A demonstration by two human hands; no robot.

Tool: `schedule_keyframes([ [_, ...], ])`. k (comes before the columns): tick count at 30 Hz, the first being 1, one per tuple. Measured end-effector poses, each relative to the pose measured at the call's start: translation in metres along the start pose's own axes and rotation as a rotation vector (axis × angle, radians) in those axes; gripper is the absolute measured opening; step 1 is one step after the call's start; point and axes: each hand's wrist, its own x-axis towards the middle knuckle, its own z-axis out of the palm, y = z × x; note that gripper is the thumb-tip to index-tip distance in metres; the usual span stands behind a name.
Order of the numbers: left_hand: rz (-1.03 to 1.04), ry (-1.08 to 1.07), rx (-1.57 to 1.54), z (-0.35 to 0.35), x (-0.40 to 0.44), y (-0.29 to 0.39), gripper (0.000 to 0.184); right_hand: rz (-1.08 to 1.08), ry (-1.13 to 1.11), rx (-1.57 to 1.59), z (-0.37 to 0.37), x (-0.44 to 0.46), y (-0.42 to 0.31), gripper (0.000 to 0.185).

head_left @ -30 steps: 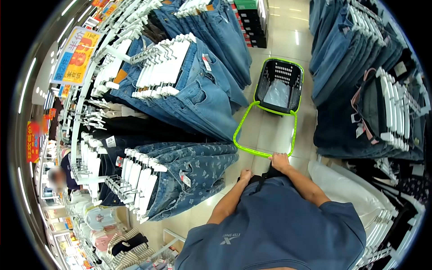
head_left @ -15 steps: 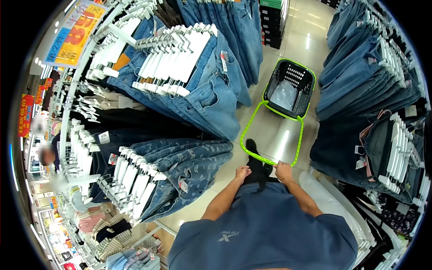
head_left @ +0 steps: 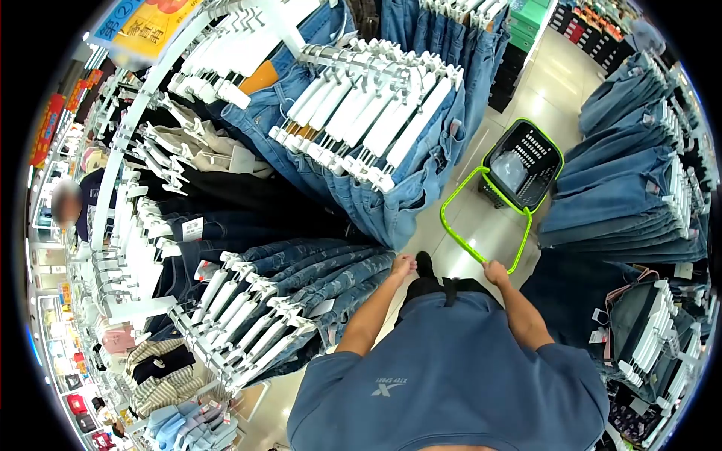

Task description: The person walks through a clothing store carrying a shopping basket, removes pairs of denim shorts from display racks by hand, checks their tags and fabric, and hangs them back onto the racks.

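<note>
Head feed: I see the right hand [head_left: 495, 273] closed around the lime-green plastic loop handle [head_left: 443, 213] of a black perforated plastic basket [head_left: 543, 180]. Basket sits ahead on glossy pale floor tiles [head_left: 553, 79], clear plastic package [head_left: 510, 171] inside. Left hand [head_left: 404, 265]: fingers curled inward near dark-blue patterned denim jeans [head_left: 331, 274]; I cannot tell whether they pinch anything.

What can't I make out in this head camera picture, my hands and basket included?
- Left hand: whether it holds anything; head view, its own curl hides the palm.
- Right hand: its exact grip on the green handle; head view, the hand's back covers it.
- Pale package in the black basket: its contents; head view, too small.
- Price sign: upper part; head view, cut off by the top edge.
</note>
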Motion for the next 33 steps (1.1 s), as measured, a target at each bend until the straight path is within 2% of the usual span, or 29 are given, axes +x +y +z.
schedule_keyframes([
  [6,-0.13,0.201,-0.204,-0.084,0.026,-0.081,0.014,-0.002,0.054,0.042,-0.016,0.045,0.016,0.057],
  [9,-0.165,0.187,-0.351,-0.105,0.011,-0.129,0.01,-0.009,0.081,0.004,-0.019,0.061,0.018,0.058],
  [13,-0.312,0.32,-0.302,-0.098,-0.034,-0.156,0.011,0.036,0.075,0.013,-0.033,0.055,0.008,0.055],
  [17,-0.392,0.311,-0.528,-0.073,-0.041,-0.166,0.004,0.082,0.05,-0.03,-0.048,0.062,0.0,0.053],
  [20,-0.352,0.297,-0.537,-0.046,-0.049,-0.144,0.009,0.064,-0.031,-0.101,-0.042,0.093,0.012,0.049],
  [22,-0.22,0.356,-0.338,-0.026,-0.046,-0.134,0.017,0.051,-0.131,-0.172,-0.048,0.114,0.014,0.048],
  [24,-0.009,0.366,-0.291,-0.011,-0.028,-0.145,0.023,0.003,-0.127,-0.219,-0.054,0.128,0.01,0.041],
  [26,0.083,0.44,-0.154,0.0,-0.011,-0.153,0.029,-0.068,-0.077,-0.256,-0.075,0.12,-0.012,0.037],
  [27,-0.049,0.452,-0.236,0.014,-0.027,-0.118,0.03,-0.115,-0.084,-0.281,-0.081,0.13,-0.009,0.036],
  [28,-0.127,0.485,-0.276,0.017,-0.007,-0.12,0.029,-0.164,-0.091,-0.303,-0.09,0.138,-0.012,0.035],
  [30,0.113,0.608,-0.077,0.031,0.006,-0.117,0.025,-0.276,-0.088,-0.387,-0.11,0.159,-0.006,0.038],
  [32,0.101,0.535,-0.547,0.047,-0.004,-0.069,0.026,-0.27,-0.194,-0.445,-0.117,0.197,0.007,0.038],
  [33,0.175,0.599,-0.616,0.053,-0.006,-0.046,0.027,-0.277,-0.243,-0.473,-0.117,0.212,0.013,0.038],
])
